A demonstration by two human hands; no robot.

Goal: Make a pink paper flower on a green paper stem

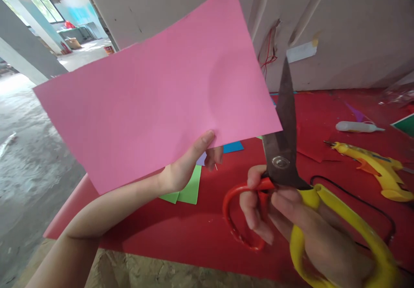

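Note:
A large pink sheet of paper (155,89) is held up, tilted, above the red table. My left hand (190,156) pinches its lower edge, thumb on the near face and fingers behind. In my right hand (310,227) is a pair of scissors (286,120), one handle loop red and the other yellow, blades pointing up. The dark blades stand at the sheet's right corner, which overlaps them in view; I cannot tell whether paper lies between them. Below the sheet, pieces of green paper (190,189) and blue paper (233,147) lie partly hidden.
On the red table (181,236), a yellow glue gun (371,165) lies at the right with a black cord (362,204). Behind it rests a small white bottle (357,126). A pale panel (200,3) rises at the back. Concrete floor (22,150) shows at the left.

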